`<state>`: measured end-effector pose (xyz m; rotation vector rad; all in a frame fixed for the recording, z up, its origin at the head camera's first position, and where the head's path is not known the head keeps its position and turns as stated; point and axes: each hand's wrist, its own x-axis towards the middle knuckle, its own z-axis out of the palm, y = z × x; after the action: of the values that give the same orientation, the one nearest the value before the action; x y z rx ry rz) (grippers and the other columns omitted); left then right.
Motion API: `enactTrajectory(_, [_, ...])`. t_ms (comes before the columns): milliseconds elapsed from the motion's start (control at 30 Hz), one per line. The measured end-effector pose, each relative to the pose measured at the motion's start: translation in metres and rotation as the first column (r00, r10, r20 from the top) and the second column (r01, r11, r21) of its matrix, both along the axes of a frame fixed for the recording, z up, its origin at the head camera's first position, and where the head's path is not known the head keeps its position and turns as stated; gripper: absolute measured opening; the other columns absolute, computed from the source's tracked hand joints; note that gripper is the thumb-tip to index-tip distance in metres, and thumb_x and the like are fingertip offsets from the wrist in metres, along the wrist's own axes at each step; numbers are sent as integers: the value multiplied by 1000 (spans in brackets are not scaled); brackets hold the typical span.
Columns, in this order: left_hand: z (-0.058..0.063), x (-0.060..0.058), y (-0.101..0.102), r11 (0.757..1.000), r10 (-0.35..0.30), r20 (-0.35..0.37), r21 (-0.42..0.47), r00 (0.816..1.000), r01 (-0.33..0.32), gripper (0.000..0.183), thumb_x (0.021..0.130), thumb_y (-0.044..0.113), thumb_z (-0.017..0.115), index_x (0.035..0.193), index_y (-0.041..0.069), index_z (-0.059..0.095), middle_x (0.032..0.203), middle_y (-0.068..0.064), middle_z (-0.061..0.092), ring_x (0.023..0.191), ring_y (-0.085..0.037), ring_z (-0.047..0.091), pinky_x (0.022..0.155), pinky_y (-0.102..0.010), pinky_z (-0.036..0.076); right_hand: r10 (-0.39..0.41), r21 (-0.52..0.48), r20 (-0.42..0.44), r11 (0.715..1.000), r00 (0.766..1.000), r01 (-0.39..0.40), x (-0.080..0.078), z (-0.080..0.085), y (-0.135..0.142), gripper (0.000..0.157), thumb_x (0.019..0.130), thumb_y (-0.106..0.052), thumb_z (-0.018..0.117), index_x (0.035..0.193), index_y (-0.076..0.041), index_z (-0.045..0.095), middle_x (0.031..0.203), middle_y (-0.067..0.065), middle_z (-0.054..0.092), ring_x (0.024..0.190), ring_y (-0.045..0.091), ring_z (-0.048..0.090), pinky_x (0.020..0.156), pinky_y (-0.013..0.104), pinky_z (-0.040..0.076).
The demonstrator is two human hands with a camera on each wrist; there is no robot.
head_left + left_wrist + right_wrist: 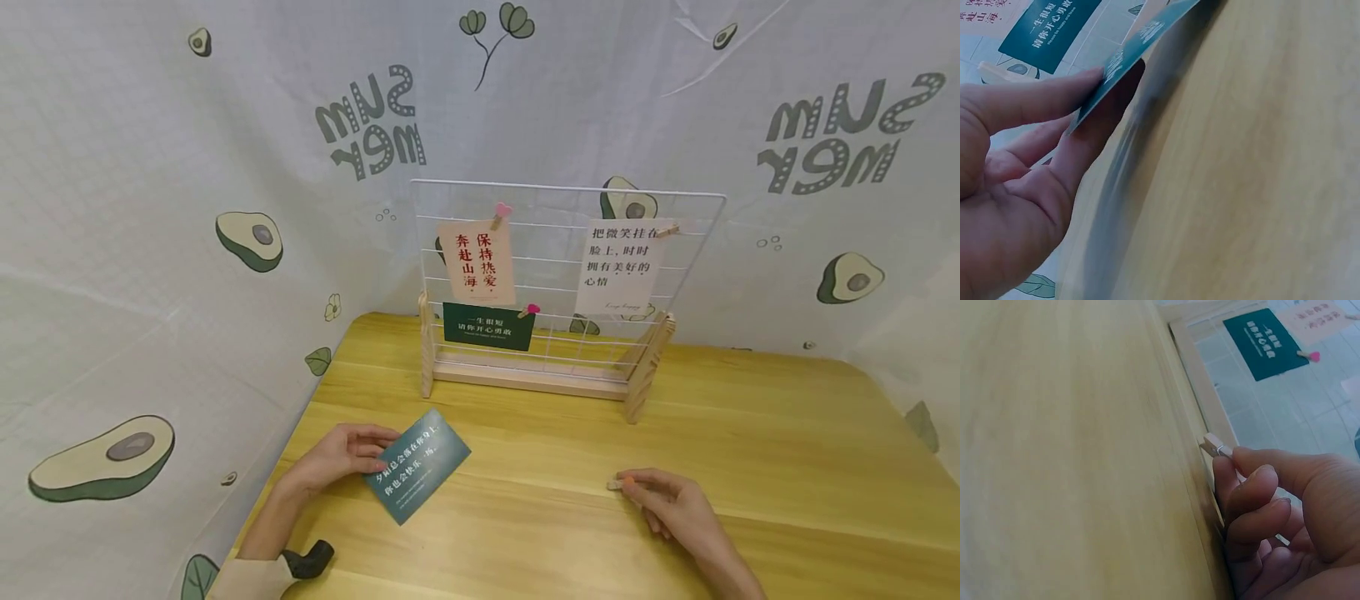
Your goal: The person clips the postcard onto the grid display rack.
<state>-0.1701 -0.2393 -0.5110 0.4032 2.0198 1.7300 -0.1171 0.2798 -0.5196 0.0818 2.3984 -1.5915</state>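
My left hand pinches a blue-green postcard with white writing by its left corner, thumb on the printed face. In the left wrist view the card appears nearly edge-on, tilted above the table. My right hand holds a small wooden clothespin between thumb and index finger; an orange spot shows at the thumb tip. The right wrist view shows the clothespin's wooden end pointing away from the fingers. Beyond both hands stands a white wire grid rack on wooden feet.
Clipped to the grid are a pink card with red writing, a dark green card and a white card, each with a small clothespin. The rack's right wooden foot stands on the yellow wooden table. An avocado-print cloth hangs behind.
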Motion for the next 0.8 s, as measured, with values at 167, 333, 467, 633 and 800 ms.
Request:
enactTrajectory(167, [0, 1, 2, 998, 65, 10, -10, 998, -65, 44, 98, 3, 68, 133, -20, 55, 115, -22, 73, 89, -10, 74, 77, -24, 62, 4, -5, -7, 1000, 1000, -4, 0, 0, 0, 43, 104, -30, 63, 133, 2, 65, 58, -4, 48, 49, 4, 43, 46, 25, 44])
enactTrajectory(333, [-3, 1, 2, 999, 42, 30, 9, 999, -42, 49, 102, 10, 64, 141, -15, 49, 114, -18, 74, 87, -16, 76, 71, -32, 64, 12, -14, -14, 1000, 1000, -12, 1, 0, -1, 43, 104, -30, 63, 133, 2, 66, 58, -4, 48, 48, 4, 42, 45, 25, 42])
enactTrajectory(467, [-3, 0, -2, 1000, -10, 8, 29, 1000, 10, 57, 97, 3, 68, 146, -16, 44, 129, -30, 65, 95, -12, 74, 79, -27, 63, 19, -10, -38, 1000, 999, -19, 2, -1, 0, 41, 105, -28, 63, 131, 3, 66, 56, -5, 48, 47, 3, 42, 44, 25, 43])
enactTrajectory(633, [-1, 0, -6, 1000, 10, -10, 15, 1000, -10, 61, 93, 0, 72, 143, -21, 43, 135, -35, 60, 101, -8, 73, 85, -22, 60, 43, -2, -77, 999, 996, -44, 2, -3, 3, 39, 105, -24, 61, 130, 5, 65, 57, -6, 48, 47, 3, 43, 44, 26, 44])
enactTrajectory(800, [0, 0, -3, 993, 114, 15, 31, 993, -115, 54, 95, -3, 68, 139, -25, 43, 125, -29, 67, 98, -9, 74, 87, -27, 62, 46, -20, -97, 999, 994, -48, 2, -3, 3, 37, 106, -22, 61, 131, 6, 65, 57, -6, 48, 47, 4, 43, 44, 26, 44])
